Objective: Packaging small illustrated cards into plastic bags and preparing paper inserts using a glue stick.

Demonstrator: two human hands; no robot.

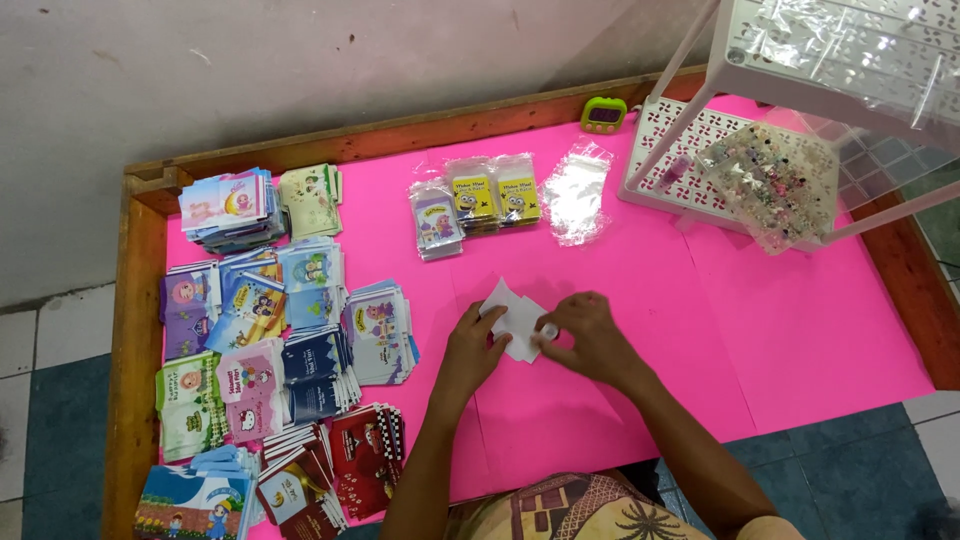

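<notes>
Pink tabletop (800, 330) | card stacks (270, 330) left | hands (470, 350) (590, 335) pinch white cards (515, 320), seemingly.

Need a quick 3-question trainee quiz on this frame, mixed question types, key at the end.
1. True or false: both hands, the left hand and the right hand, touch the white card.
2. Which lies nearest the green timer? A) the stacks of printed cards B) the empty clear sleeves C) the red-and-black packs
3. Fill in: the white rack stands on the table's pink sheet, toward its far ____ corner.

Key: 1 true; 2 B; 3 right.
</notes>
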